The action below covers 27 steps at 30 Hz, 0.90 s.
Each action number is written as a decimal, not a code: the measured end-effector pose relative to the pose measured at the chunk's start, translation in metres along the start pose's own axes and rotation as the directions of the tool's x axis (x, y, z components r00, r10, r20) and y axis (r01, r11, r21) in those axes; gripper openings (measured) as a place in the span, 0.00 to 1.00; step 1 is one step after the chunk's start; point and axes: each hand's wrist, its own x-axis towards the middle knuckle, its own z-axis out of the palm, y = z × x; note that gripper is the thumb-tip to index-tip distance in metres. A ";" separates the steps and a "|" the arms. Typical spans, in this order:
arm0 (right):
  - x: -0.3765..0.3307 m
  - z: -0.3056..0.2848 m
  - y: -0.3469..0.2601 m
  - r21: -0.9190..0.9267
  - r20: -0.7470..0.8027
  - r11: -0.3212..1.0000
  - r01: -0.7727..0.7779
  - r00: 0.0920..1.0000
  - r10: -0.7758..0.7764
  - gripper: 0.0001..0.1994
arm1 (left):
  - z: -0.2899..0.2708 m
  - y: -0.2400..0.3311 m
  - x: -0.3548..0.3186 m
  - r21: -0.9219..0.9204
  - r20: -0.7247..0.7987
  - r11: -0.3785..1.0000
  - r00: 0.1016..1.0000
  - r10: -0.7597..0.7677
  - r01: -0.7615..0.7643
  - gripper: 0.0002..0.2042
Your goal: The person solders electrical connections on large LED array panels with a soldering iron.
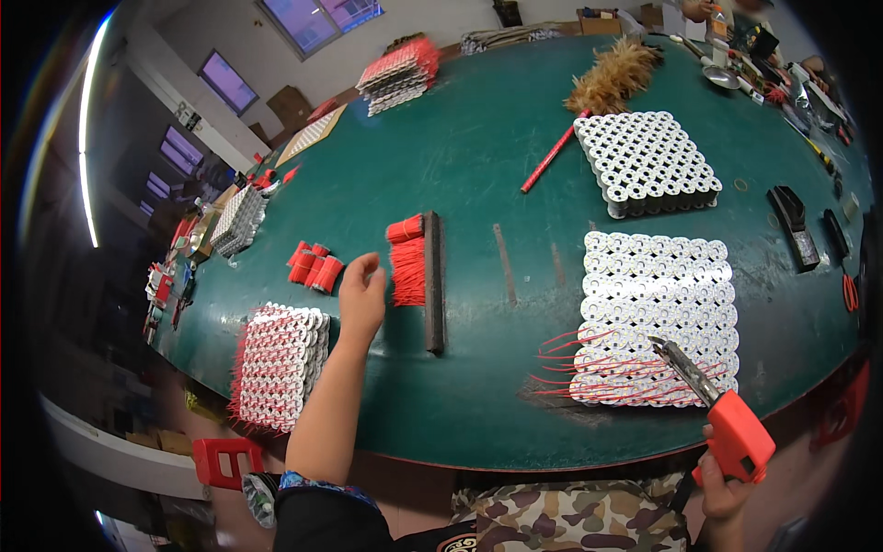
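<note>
My right hand (722, 492) grips a red soldering gun (740, 437) at the lower right. Its metal tip points left over a panel of round white circuit boards (658, 304). Thin red wires (612, 373) lie across the panel's lower rows and stick out past its left edge. My left hand (362, 299) is raised with its fingers curled together, beside a bed of loose red wires (408, 273) along a dark bar (434, 281); whether a wire is pinched there is too small to see. Tied red wire bundles (315, 267) lie left of that hand.
Left of my forearm stands a stack of boards with red wires (280, 363). Another board stack (648, 161) sits behind the panel, near a feather duster (612, 78). A black tool-like holder (793, 228) lies at right on the green table (478, 405). A red stool (225, 462) stands below.
</note>
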 end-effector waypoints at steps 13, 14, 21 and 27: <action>-0.006 -0.001 0.000 0.025 -0.003 1.000 0.017 1.000 -0.017 0.23 | 0.013 0.006 0.035 0.698 0.363 0.472 0.834 0.416 -0.539 0.03; -0.006 -0.001 0.000 0.025 -0.005 1.000 0.015 1.000 -0.015 0.23 | 0.013 0.007 0.034 0.713 0.373 0.420 0.810 0.451 -0.562 0.02; -0.004 0.004 -0.009 0.028 -0.050 1.000 0.006 0.999 -0.005 0.21 | 0.006 0.016 0.030 0.697 0.521 0.197 0.676 0.521 -0.689 0.06; -0.005 0.000 -0.016 -0.024 0.011 0.997 -0.073 0.997 0.073 0.19 | 0.001 0.022 0.031 0.689 0.610 0.079 0.636 0.473 -0.720 0.17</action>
